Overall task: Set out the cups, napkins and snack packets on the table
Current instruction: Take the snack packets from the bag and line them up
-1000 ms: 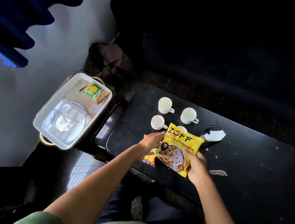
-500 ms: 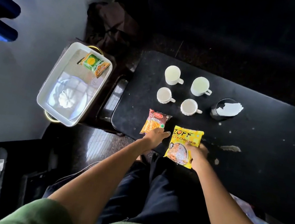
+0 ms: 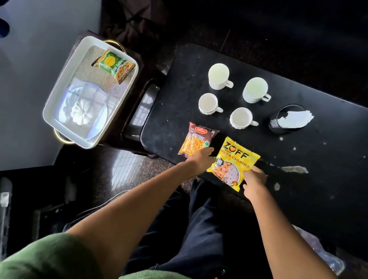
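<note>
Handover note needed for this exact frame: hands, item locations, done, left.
Left hand: fingers rest on the near edge of the red snack packet, flat on the black table.
Right hand: holds the near right corner of the yellow snack packet, which lies beside the red one at the table's near edge.
Done: four white cups in two rows; napkins in a dark holder to their right; two packets placed.
Left: green snack packet is in the white tray off the table's left side; bring it over.

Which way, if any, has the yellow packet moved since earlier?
Yes: the yellow packet came toward the near table edge, clear of the near-right cup.
</note>
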A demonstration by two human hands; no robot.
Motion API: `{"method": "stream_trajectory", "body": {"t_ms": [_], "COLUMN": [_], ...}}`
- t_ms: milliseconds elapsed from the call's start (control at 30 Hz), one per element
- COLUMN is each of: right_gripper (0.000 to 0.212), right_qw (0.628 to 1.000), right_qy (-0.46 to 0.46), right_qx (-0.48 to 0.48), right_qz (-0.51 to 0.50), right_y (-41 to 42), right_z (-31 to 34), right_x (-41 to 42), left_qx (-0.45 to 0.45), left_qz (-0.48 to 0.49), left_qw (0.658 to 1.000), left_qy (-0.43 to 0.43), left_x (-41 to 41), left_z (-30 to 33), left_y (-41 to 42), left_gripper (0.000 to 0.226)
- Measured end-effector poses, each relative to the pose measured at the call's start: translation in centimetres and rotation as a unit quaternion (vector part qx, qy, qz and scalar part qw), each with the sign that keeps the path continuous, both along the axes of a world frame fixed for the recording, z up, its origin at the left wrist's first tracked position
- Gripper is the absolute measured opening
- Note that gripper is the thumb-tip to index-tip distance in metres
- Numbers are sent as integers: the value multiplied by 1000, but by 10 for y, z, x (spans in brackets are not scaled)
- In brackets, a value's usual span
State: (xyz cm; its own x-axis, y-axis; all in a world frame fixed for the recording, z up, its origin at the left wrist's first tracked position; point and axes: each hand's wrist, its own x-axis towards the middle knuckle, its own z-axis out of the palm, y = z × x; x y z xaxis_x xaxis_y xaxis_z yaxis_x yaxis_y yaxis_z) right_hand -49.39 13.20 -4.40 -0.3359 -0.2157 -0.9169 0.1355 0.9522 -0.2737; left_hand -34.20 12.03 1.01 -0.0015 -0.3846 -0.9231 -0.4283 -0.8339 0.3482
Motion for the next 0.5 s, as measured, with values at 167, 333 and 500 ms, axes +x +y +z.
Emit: {"method": "stream_trajectory", "body": {"t_ms": [167, 333, 500], "right_gripper": [22, 22, 16], "right_qw": [998, 995, 983], "right_qy": [-2, -46, -77], "right_qx": [-31, -34, -65], "right_qz": [61, 83, 152], "right_y": [8, 7, -14], "right_z": [8, 18, 36], "right_x": [16, 60, 134], "left_qx": [-40, -57, -77], "left_qz": [30, 65, 144], "left_qw": [999, 996, 987], "left_qy": [4, 2, 5], "left_x": [14, 49, 116], "left_z": [9, 23, 29], "left_y": [3, -2, 1], "left_gripper": [40, 36, 29]}}
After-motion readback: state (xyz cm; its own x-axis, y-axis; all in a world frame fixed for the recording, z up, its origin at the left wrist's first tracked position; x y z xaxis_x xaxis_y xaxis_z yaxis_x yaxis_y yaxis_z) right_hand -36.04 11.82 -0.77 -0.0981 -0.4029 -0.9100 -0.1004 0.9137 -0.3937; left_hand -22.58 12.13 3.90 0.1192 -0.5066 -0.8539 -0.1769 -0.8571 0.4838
